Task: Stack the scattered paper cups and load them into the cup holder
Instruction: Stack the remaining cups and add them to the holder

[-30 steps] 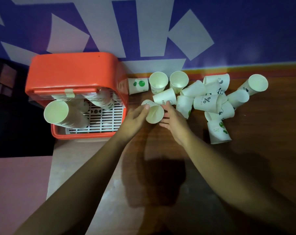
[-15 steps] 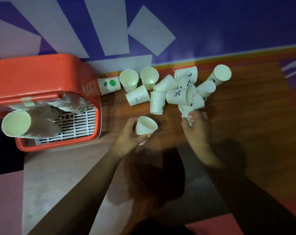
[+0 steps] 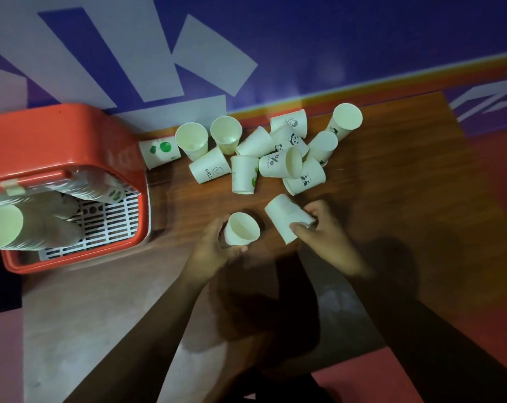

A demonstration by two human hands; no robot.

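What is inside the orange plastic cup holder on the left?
Stacks of white paper cups lie on a white slotted grid in the orange plastic cup holder. Its solid top hides their far ends and anything deeper.

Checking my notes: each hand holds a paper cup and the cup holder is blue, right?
No: the head view shows an orange-red cup holder, not blue. The left hand holds an upright paper cup, the right hand a tilted paper cup.
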